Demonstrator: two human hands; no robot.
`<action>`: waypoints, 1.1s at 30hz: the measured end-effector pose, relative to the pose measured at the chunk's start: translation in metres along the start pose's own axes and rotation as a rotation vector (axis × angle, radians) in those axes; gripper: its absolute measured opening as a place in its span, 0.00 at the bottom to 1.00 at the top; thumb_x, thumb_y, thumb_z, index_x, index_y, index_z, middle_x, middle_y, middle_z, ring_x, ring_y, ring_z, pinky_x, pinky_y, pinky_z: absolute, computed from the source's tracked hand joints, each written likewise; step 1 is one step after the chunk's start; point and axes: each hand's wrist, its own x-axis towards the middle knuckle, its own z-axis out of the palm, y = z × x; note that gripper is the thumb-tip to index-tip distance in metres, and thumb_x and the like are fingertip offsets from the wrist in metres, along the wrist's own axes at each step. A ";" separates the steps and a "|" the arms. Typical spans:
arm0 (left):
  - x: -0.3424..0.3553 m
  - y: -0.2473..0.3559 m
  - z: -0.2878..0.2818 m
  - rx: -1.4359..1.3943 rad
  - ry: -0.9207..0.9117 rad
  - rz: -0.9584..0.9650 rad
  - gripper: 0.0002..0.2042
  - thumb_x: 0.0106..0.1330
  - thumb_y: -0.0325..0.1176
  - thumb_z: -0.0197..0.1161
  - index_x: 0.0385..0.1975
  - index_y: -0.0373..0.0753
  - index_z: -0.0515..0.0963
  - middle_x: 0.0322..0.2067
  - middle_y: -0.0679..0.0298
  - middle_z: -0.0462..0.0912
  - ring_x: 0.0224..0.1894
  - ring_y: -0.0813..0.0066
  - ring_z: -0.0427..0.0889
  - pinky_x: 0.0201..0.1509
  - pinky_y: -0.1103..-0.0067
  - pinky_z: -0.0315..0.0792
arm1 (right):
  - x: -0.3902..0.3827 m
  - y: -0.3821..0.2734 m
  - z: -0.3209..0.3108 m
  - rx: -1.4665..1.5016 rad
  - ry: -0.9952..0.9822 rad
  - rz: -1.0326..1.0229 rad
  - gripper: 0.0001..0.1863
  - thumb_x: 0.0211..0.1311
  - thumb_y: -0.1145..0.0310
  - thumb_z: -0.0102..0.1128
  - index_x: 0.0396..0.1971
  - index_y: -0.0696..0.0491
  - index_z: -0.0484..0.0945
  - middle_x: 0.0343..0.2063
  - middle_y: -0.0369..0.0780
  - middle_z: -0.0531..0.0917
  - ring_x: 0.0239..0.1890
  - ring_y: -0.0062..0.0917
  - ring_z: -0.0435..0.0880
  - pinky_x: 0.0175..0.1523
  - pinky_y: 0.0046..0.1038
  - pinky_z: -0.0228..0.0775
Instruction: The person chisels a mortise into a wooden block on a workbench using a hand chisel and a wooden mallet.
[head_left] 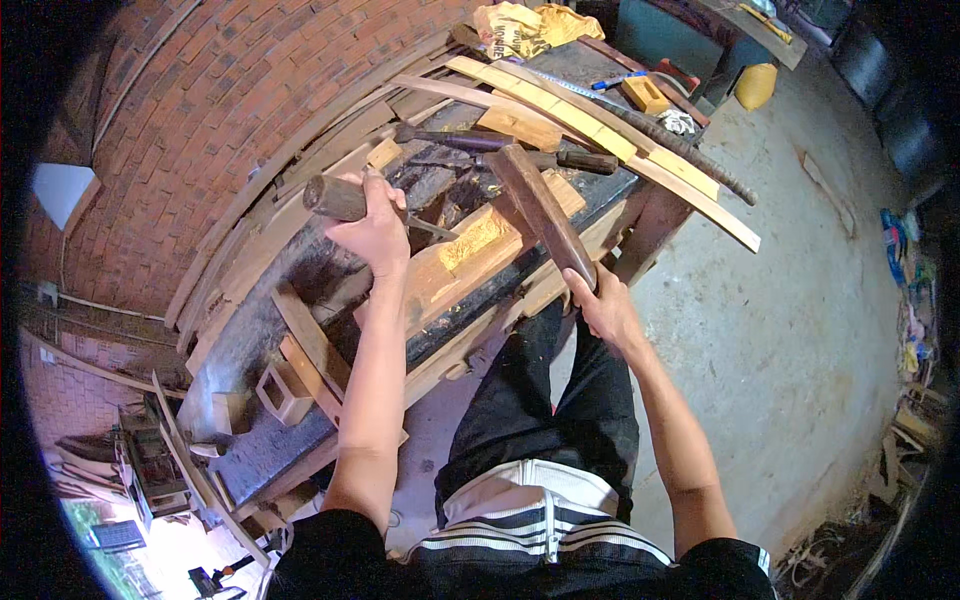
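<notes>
One chisel (345,200) is sitting clenched in the left hand (378,232) over one notched wood block (470,250) on the workbench (270,440), while the right hand (603,305) is gripping one mallet (540,210) tightly.

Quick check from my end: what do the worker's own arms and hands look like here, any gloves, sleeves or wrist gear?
Both arms are bare from short black sleeves down. The left hand and right hand wear no gloves, and no watch, band or ring shows on either wrist. The black sleeves end above the elbows. Below them show a striped black-and-white waistband and black trousers.
</notes>
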 end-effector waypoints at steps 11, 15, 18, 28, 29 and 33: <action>0.018 -0.019 0.014 0.313 -0.161 -0.028 0.06 0.62 0.19 0.59 0.30 0.35 0.69 0.22 0.65 0.74 0.19 0.80 0.73 0.19 0.80 0.70 | -0.009 -0.028 -0.013 0.407 -0.217 0.208 0.36 0.65 0.39 0.52 0.44 0.65 0.73 0.14 0.42 0.74 0.14 0.27 0.75 0.20 0.31 0.66; 0.021 -0.025 0.017 0.239 -0.110 -0.047 0.06 0.62 0.20 0.60 0.29 0.36 0.69 0.19 0.67 0.73 0.18 0.80 0.73 0.19 0.80 0.69 | -0.010 -0.107 -0.049 0.431 -0.134 -0.042 0.28 0.68 0.43 0.54 0.41 0.59 0.73 0.15 0.33 0.72 0.11 0.16 0.68 0.15 0.21 0.60; 0.017 -0.034 0.009 0.442 -0.119 0.120 0.06 0.62 0.22 0.61 0.31 0.36 0.70 0.21 0.67 0.75 0.18 0.81 0.73 0.19 0.81 0.68 | -0.011 -0.188 -0.075 0.318 -0.019 -0.398 0.31 0.66 0.42 0.54 0.44 0.62 0.75 0.13 0.35 0.73 0.14 0.22 0.73 0.20 0.29 0.64; 0.001 -0.023 0.015 0.297 -0.223 0.162 0.13 0.54 0.26 0.67 0.39 0.32 0.75 0.28 0.65 0.82 0.30 0.79 0.80 0.38 0.80 0.74 | -0.015 -0.242 -0.098 -0.537 0.136 -0.783 0.31 0.63 0.40 0.56 0.34 0.59 0.76 0.17 0.49 0.78 0.24 0.44 0.81 0.32 0.40 0.70; -0.001 -0.025 0.013 0.299 -0.219 0.154 0.13 0.54 0.26 0.67 0.39 0.32 0.75 0.28 0.65 0.82 0.30 0.79 0.80 0.38 0.80 0.74 | -0.020 -0.244 -0.097 -0.454 0.127 -0.796 0.30 0.63 0.42 0.57 0.38 0.60 0.77 0.17 0.48 0.76 0.22 0.40 0.79 0.31 0.36 0.68; -0.007 -0.018 0.019 0.491 -0.231 0.388 0.12 0.54 0.25 0.66 0.36 0.31 0.74 0.27 0.66 0.81 0.27 0.79 0.79 0.34 0.79 0.74 | -0.025 -0.228 -0.086 -0.441 0.110 -0.734 0.32 0.63 0.41 0.58 0.38 0.62 0.77 0.18 0.48 0.77 0.23 0.38 0.81 0.33 0.35 0.70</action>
